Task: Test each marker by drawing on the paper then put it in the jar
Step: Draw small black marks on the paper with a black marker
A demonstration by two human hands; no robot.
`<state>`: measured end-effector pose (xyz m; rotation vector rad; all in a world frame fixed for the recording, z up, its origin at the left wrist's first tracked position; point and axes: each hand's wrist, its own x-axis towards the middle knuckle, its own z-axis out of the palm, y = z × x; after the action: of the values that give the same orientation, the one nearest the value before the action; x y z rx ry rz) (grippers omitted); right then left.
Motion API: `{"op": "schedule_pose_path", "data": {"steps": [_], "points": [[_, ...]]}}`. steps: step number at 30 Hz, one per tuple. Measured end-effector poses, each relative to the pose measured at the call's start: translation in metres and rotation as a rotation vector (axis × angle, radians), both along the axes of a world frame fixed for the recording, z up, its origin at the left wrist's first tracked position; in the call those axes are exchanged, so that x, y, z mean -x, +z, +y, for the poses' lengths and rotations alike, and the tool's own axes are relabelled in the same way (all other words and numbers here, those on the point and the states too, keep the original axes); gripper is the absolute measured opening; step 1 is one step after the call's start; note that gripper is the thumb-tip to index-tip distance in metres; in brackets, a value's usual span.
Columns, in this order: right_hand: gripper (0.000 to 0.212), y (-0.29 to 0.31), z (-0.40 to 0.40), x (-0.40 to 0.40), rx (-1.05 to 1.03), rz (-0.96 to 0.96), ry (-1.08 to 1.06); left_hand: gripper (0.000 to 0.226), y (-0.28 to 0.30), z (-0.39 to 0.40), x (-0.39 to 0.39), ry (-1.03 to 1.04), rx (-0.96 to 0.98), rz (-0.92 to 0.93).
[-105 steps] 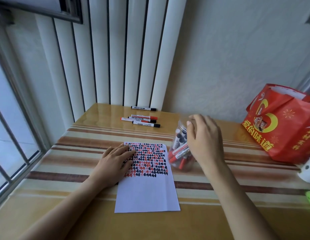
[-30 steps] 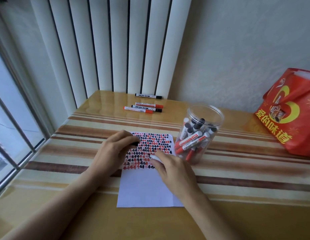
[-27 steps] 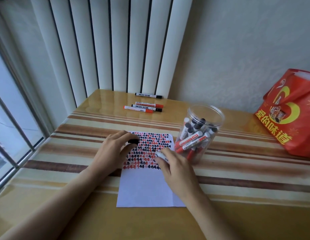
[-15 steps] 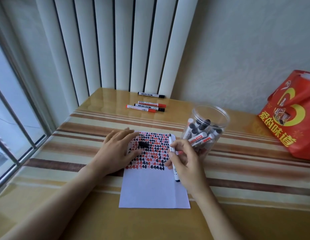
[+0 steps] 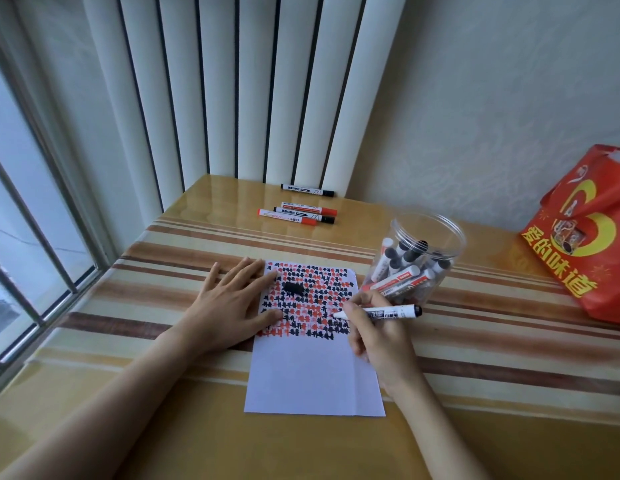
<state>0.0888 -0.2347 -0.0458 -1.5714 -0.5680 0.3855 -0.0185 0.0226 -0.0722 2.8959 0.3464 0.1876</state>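
A white paper (image 5: pixel 312 372) lies on the table, its upper half filled with red and black marks. My left hand (image 5: pixel 232 303) rests flat on the paper's left edge. My right hand (image 5: pixel 374 327) grips an uncapped black marker (image 5: pixel 388 311), its tip touching the marks at the paper's right side. The marker's black cap (image 5: pixel 294 288) lies loose on the paper. A clear plastic jar (image 5: pixel 417 258) with several markers inside stands just right of the paper.
Several more markers lie at the back of the table: a black one (image 5: pixel 306 190) and three red and black ones (image 5: pixel 298 213). A red printed bag (image 5: pixel 585 233) stands at the right. A window (image 5: pixel 24 209) runs along the left edge.
My right hand has turned the marker over and brought its tip down onto the paper. The left hand, which pulled off the cap and let it go, now lies flat.
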Motion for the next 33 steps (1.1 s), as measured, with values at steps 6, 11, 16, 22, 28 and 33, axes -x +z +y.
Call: {"op": "schedule_pose_path", "data": {"steps": [6,11,16,22,28,33], "points": [[0.007,0.003,-0.002,-0.002,0.064,-0.022,-0.057,0.086,0.004,-0.002,0.001,0.001,0.018,-0.003],[0.014,0.003,-0.006,-0.007,0.106,-0.066,-0.136,0.084,0.003,-0.002,0.002,0.004,0.021,-0.007],[0.016,0.0,-0.007,-0.001,0.093,-0.059,-0.08,0.072,0.002,-0.001,0.003,0.004,0.029,-0.006],[0.025,-0.007,-0.003,0.005,0.23,-0.088,-0.065,0.071,0.001,-0.002,0.002,0.014,0.03,-0.013],[0.028,-0.007,-0.002,0.004,0.265,-0.085,-0.071,0.081,0.001,-0.002,0.002,0.007,0.014,-0.002],[0.024,-0.007,-0.001,0.005,0.294,-0.078,-0.085,0.08,0.002,-0.003,0.002,0.011,0.009,-0.004]]}}
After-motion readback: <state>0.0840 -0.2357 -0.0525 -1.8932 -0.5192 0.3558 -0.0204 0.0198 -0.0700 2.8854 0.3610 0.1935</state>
